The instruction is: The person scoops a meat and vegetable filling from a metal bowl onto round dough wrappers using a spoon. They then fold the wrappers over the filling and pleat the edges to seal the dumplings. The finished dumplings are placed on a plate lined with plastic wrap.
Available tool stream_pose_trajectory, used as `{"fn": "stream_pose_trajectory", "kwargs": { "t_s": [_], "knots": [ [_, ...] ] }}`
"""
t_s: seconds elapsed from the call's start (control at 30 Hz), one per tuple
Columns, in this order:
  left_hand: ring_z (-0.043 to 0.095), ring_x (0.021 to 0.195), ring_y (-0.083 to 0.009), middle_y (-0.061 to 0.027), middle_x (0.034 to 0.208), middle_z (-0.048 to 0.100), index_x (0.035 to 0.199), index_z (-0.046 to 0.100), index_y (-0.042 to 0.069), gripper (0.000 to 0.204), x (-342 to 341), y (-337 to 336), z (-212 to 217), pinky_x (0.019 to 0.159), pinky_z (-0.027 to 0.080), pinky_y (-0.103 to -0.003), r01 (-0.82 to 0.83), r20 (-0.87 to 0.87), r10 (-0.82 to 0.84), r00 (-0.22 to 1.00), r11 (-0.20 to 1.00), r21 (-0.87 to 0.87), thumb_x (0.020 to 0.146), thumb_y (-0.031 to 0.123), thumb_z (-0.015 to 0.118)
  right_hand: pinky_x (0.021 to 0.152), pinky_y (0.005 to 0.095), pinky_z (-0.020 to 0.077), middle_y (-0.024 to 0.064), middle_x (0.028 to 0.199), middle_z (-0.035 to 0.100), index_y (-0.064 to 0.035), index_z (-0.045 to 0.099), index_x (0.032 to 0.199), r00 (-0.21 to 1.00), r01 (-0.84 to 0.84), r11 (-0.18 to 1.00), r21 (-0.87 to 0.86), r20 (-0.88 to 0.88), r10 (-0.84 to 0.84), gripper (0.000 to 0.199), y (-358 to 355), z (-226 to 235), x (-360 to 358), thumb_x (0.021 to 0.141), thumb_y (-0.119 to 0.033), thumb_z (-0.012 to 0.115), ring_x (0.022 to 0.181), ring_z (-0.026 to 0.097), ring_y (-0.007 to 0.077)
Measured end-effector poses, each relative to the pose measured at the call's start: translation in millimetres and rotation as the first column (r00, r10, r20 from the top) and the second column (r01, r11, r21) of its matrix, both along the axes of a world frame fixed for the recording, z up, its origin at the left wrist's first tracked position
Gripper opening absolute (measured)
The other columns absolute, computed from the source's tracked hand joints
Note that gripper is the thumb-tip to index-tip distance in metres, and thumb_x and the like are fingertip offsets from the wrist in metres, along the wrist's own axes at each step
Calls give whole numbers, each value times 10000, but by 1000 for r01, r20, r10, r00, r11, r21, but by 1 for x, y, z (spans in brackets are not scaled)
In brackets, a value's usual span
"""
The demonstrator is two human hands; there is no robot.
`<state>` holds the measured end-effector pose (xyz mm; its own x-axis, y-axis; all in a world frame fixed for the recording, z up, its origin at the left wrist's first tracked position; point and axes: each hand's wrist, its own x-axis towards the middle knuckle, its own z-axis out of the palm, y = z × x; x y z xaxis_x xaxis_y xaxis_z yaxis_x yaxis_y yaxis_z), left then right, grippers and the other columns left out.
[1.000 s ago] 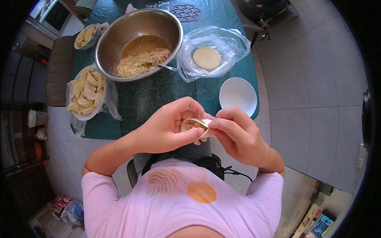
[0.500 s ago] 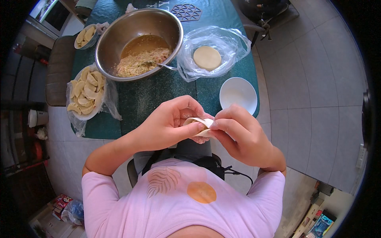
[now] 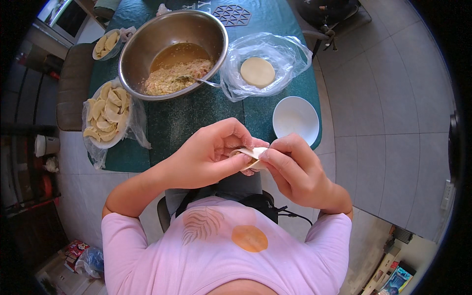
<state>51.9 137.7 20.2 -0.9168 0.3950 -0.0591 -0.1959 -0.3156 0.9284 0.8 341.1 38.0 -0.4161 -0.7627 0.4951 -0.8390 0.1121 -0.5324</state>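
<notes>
A folded dumpling is held between my two hands, just off the table's near edge. My left hand cradles it from the left, thumb on its near side and fingers along the far side and beneath. At its right end my right hand pinches the dough edges between thumb and forefinger. Some filling shows through the gap in the wrapper. White flour dusts my left fingers. Beyond the hands, a white bowl stands at the right, and round wrappers lie in a clear plastic bag.
A big steel bowl with minced filling and a spoon stands at the far middle. At left, a plastic-lined dish holds several dumplings; a smaller bowl of them sits behind. Flour speckles the green tablecloth. A dark trivet lies farther back.
My right fingers have shifted slightly along the dumpling's edge, and its opening looks narrower. My left hand keeps nearly the same hold.
</notes>
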Motion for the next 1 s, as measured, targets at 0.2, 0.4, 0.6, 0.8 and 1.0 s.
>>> {"fn": "stream_pose_trajectory", "kwargs": {
  "t_s": [0.2, 0.4, 0.6, 0.8, 1.0],
  "knots": [
    [598, 933, -142, -158, 1101, 584, 998, 448, 15, 147, 1, -4, -1, 777, 520, -265, 40, 3, -40, 999, 999, -28, 883, -34, 524, 639, 327, 472, 151, 912, 527, 54, 566, 1001, 993, -45, 999, 20, 111, 42, 329, -5, 11, -1, 691, 49, 675, 766, 556, 259],
    [603, 940, -133, -156, 1083, 604, 950, 524, -4, 123, 0, -5, 5, 810, 515, -261, -39, 27, 40, 999, 998, -44, 847, -55, 569, 628, 334, 469, 144, 887, 546, 49, 563, 972, 997, -71, 997, 44, -8, 71, 295, -3, 9, -2, 700, 44, 677, 740, 561, 265],
    [607, 942, -140, -156, 1080, 610, 939, 570, -15, 119, -1, -6, 6, 825, 512, -272, -21, -3, 21, 1000, 994, -106, 829, -56, 595, 586, 318, 466, 132, 858, 555, 37, 575, 969, 999, -20, 999, -35, 32, 21, 281, -7, 4, 0, 713, 56, 688, 706, 567, 245],
    [606, 942, -143, -134, 1056, 609, 977, 545, -13, 147, -1, -7, 3, 812, 518, -281, 0, -4, 0, 1000, 999, -42, 839, -51, 579, 625, 328, 474, 152, 897, 536, 60, 561, 1006, 1000, -16, 1000, -22, -14, 16, 329, -7, 4, -1, 696, 68, 669, 734, 553, 266],
    [606, 956, -174, -159, 1120, 570, 1004, 495, -4, 175, -5, -8, -1, 804, 529, -309, 6, 86, -13, 996, 997, 79, 850, -33, 572, 636, 329, 476, 159, 919, 525, 52, 557, 993, 1000, 10, 1000, -23, 15, -10, 297, -8, 1, -2, 717, 62, 666, 753, 552, 273]
  ]
}}
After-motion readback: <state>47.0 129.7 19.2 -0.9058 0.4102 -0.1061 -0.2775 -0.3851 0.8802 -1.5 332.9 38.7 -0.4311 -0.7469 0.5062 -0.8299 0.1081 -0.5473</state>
